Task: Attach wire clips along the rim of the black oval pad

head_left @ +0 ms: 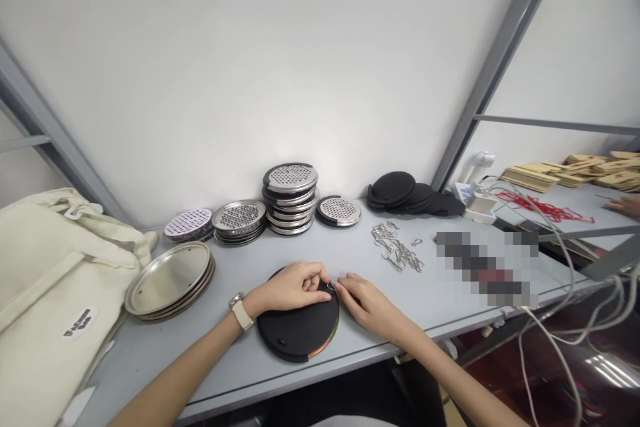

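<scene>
Well, the left hand [293, 287] sits curled over the top edge of a round black case [297, 330] lying flat on the desk [425, 300], while the right hand [370, 307] closes narrowly, its fingertips [339, 287] pinched at a small metal ring [331, 287] on the case's rim. Stacked steel grater discs [290, 197] stand behind them, and a loose pile of metal clips [397, 247] lies farther right.
</scene>
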A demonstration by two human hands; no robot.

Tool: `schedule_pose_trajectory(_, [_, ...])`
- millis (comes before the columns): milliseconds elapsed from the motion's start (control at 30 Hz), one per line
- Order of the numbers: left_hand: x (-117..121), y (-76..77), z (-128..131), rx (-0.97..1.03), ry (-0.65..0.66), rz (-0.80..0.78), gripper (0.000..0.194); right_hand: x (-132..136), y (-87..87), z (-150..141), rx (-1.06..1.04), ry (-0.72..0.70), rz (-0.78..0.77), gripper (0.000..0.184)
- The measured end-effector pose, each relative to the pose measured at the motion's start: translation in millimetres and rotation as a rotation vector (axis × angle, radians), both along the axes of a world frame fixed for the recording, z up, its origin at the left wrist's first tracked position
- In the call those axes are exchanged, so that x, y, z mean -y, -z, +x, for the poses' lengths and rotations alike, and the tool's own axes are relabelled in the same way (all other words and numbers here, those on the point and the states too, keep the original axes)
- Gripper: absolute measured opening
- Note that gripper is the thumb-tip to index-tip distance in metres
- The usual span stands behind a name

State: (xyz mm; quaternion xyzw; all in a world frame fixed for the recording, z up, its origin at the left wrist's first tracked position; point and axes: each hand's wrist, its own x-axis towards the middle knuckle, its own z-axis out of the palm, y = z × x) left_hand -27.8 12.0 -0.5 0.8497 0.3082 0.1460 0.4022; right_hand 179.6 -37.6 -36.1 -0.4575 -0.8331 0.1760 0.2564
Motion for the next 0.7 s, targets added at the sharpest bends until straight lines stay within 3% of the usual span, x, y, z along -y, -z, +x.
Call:
schedule_pose_trajectory(400, [2.3, -3.9, 0.8, -0.033, 0.022, 0.085, 0.024, 0.4, -0.3, 0.6, -0.021, -0.001, -0.031, 0.037])
schedule_pose_trajectory(700, [9.3, -7.6, 3.4, -0.115, 0.013, 0.27, 0.021, -1.0, 1.8, 1.0, -0.028, -0.017, -0.024, 0.036])
